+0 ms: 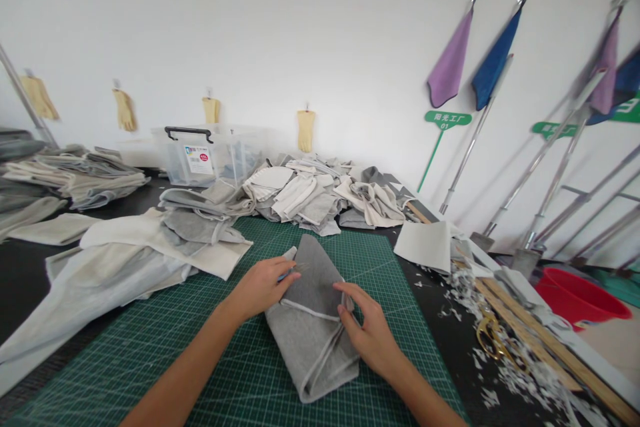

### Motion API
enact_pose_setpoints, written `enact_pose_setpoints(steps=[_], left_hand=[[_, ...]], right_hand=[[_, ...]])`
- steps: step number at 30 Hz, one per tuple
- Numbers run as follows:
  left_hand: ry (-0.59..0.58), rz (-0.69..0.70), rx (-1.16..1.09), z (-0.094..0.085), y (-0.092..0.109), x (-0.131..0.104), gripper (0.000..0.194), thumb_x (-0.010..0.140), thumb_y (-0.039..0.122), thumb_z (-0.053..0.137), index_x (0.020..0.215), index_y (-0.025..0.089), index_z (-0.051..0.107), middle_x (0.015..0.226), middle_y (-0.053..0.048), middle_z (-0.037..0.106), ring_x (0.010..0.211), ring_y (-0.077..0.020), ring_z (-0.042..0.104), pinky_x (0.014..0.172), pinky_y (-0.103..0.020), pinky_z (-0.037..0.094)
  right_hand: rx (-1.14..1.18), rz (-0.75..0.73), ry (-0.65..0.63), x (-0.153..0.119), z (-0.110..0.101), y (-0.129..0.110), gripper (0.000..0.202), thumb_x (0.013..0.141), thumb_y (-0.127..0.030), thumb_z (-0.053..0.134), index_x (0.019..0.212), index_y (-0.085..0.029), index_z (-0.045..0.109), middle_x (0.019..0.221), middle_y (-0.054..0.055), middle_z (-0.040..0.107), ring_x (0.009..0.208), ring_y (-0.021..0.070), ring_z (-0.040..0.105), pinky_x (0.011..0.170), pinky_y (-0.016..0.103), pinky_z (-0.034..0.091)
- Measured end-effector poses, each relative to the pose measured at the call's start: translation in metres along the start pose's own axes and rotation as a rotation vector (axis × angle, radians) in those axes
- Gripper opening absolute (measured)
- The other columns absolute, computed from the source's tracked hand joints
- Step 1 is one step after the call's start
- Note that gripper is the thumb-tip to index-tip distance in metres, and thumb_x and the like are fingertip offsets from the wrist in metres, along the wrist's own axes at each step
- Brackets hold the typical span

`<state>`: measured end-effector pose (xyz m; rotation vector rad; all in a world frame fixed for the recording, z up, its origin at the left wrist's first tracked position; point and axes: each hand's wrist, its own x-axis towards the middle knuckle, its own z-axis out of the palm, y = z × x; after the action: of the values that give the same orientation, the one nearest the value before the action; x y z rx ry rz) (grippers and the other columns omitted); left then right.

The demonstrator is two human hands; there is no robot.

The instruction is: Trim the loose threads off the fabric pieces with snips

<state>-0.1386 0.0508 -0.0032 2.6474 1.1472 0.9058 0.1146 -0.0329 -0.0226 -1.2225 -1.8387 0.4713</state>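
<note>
A grey folded fabric piece [320, 340] with a pale edging seam lies on the green cutting mat [165, 360] in front of me. Its darker upper flap comes to a rounded point away from me. My left hand [265, 285] is closed at the left edge of the flap, round a small tool [286, 274] with a blue part; thin tips seem to stick out over the cloth, blurred. My right hand [367, 327] pinches the right edge of the fabric between thumb and fingers.
Heaped grey and white fabric pieces [310, 193] lie at the back, with more cloth [125, 247] at left. Behind stands a clear plastic box [200, 157]. At right are gold-handled scissors [493, 337], wooden strips [530, 333], scraps and a red bucket [575, 297].
</note>
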Motion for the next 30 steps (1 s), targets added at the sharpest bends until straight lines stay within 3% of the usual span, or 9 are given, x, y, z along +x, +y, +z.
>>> enact_pose_setpoints(steps=[4,9,14,19,25,30], left_hand=[[-0.046,0.033,-0.007,0.0002,0.0025,-0.0006,0.025,0.096,0.033,0.049,0.105,0.02,0.069,0.098,-0.005,0.072,0.091,-0.0194,0.066,0.083,-0.029,0.049],[0.001,0.016,-0.012,0.0009,0.0036,-0.0018,0.03,0.094,0.037,0.052,0.114,0.019,0.065,0.105,-0.007,0.07,0.092,-0.0197,0.065,0.084,-0.03,0.049],[-0.065,0.02,-0.02,-0.0011,0.0066,-0.0005,0.026,0.097,0.034,0.048,0.108,0.02,0.068,0.102,-0.005,0.071,0.094,-0.0197,0.065,0.084,-0.029,0.048],[-0.002,0.0,-0.016,0.0,0.0065,-0.0005,0.032,0.096,0.038,0.049,0.115,0.018,0.064,0.103,-0.007,0.069,0.091,-0.0201,0.065,0.084,-0.03,0.049],[-0.039,0.038,-0.019,0.0013,0.0074,-0.001,0.029,0.098,0.035,0.045,0.109,0.02,0.068,0.102,-0.006,0.071,0.093,-0.0194,0.065,0.088,-0.03,0.048],[-0.029,0.015,-0.017,-0.0005,0.0092,-0.0002,0.031,0.096,0.037,0.048,0.116,0.02,0.065,0.101,-0.006,0.069,0.088,-0.019,0.065,0.081,-0.029,0.049]], right_hand=[[0.007,0.006,0.002,-0.0007,0.0,-0.0007,0.039,0.087,-0.017,0.052,0.124,-0.024,0.06,0.127,0.007,0.061,0.119,0.0217,0.056,0.105,0.041,0.043],[0.008,0.014,-0.005,-0.0005,-0.0003,-0.001,0.04,0.088,-0.018,0.051,0.127,-0.025,0.058,0.127,0.007,0.061,0.119,0.0208,0.056,0.105,0.041,0.042],[0.014,0.009,0.0,-0.0003,-0.0001,-0.0014,0.039,0.087,-0.017,0.051,0.125,-0.024,0.059,0.127,0.007,0.061,0.119,0.0218,0.056,0.105,0.042,0.042],[0.021,-0.002,0.006,-0.0009,-0.0006,-0.0026,0.041,0.087,-0.016,0.051,0.126,-0.025,0.059,0.126,0.007,0.061,0.118,0.0219,0.056,0.104,0.041,0.043],[0.005,0.015,-0.011,-0.0008,-0.0005,-0.0027,0.039,0.088,-0.017,0.05,0.125,-0.025,0.058,0.127,0.006,0.06,0.119,0.0206,0.055,0.105,0.039,0.042],[0.003,0.021,-0.015,-0.0012,-0.0004,-0.0024,0.038,0.088,-0.017,0.05,0.124,-0.025,0.058,0.127,0.005,0.061,0.119,0.021,0.055,0.106,0.04,0.041]])
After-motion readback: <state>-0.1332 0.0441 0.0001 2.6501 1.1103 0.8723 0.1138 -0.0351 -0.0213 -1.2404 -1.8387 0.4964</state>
